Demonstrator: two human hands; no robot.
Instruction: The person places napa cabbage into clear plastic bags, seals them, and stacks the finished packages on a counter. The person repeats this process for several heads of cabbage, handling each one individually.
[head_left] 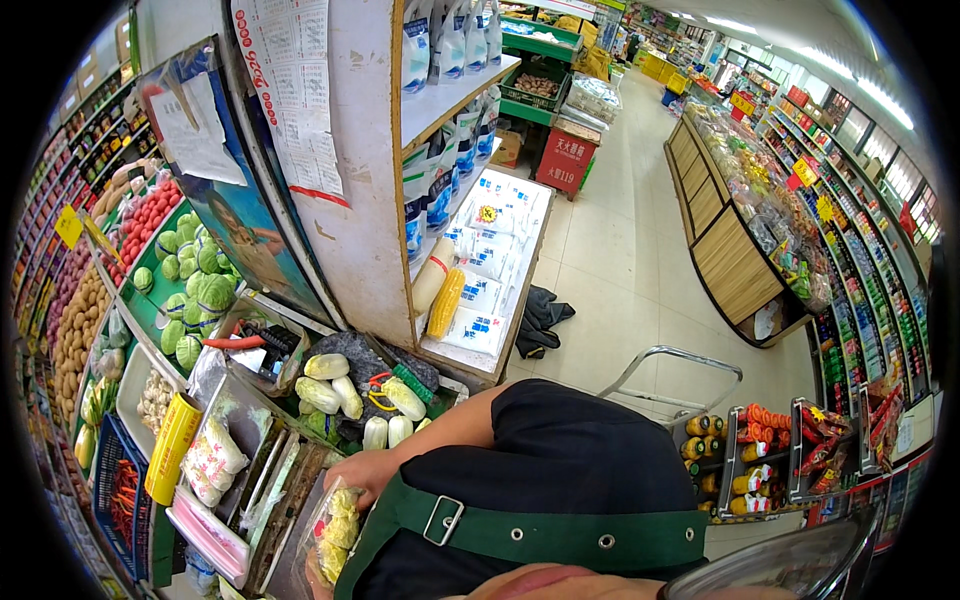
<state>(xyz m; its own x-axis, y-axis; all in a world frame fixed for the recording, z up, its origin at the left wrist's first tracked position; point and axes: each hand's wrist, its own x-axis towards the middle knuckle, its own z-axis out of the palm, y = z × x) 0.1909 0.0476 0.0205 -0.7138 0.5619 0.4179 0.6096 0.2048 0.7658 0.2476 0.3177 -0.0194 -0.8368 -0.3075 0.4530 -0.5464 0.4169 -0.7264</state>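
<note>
At the lower middle-left, a pack of pale yellow leafy vegetable point(338, 532), like napa cabbage hearts in clear plastic film, sits over the worktop. My right hand point(365, 474) grips its far edge, the forearm bare below a dark sleeve. Only a bit of my left hand point(317, 580) shows at the bottom rim, its fingers against the pack's near side; the rest is cut off. Just beyond my right hand are several trimmed napa cabbages point(325, 384). A white bag with a floral print point(212, 460) lies left of the pack, near a pink-and-white plastic stack point(208, 535).
Round green cabbages point(205, 290) and potatoes point(78, 335) fill bins at left, by a yellow roll point(173, 448) and a blue crate point(120, 490). A white shelf post point(370, 150) rises ahead. A metal cart handle point(670, 352) and a snack island point(735, 265) stand right.
</note>
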